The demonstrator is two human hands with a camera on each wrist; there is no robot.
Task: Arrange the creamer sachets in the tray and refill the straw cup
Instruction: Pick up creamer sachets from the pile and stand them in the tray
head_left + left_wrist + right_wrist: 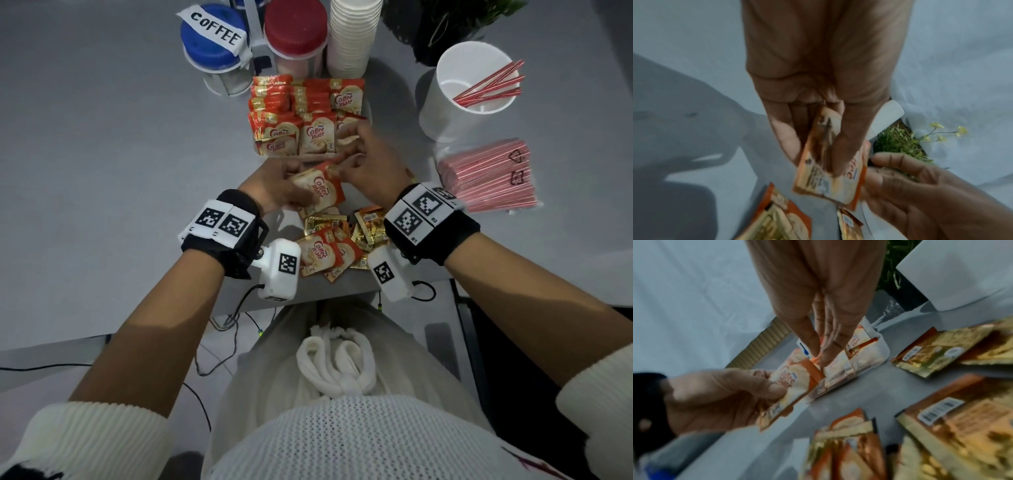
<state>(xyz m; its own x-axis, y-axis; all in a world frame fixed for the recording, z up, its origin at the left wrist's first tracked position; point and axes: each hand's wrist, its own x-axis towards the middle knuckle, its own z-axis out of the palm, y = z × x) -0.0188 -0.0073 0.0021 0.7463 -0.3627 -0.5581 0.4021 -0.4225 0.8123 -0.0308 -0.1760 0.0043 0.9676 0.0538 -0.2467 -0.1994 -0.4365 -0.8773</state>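
Pinching a creamer sachet [320, 190] in left hand [274, 188], right hand [371, 161] fingers straight, touching sachets in tray [882, 353]

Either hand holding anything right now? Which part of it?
The left hand pinches a creamer sachet at its near end, thumb on its printed face. The right hand holds nothing; its straight fingers reach the sachets in the tray.

Left hand [818, 100] pinching a creamer sachet [830, 175] between thumb and fingers.

Sachet hanging tilted and blurred above the grey table [684, 113]. Right hand [920, 191] reaching in from lower right, fingers relaxed, just beside the sachet's edge. More sachets [781, 219] lying below. White cup [885, 118] and green plant [898, 142] showing behind.
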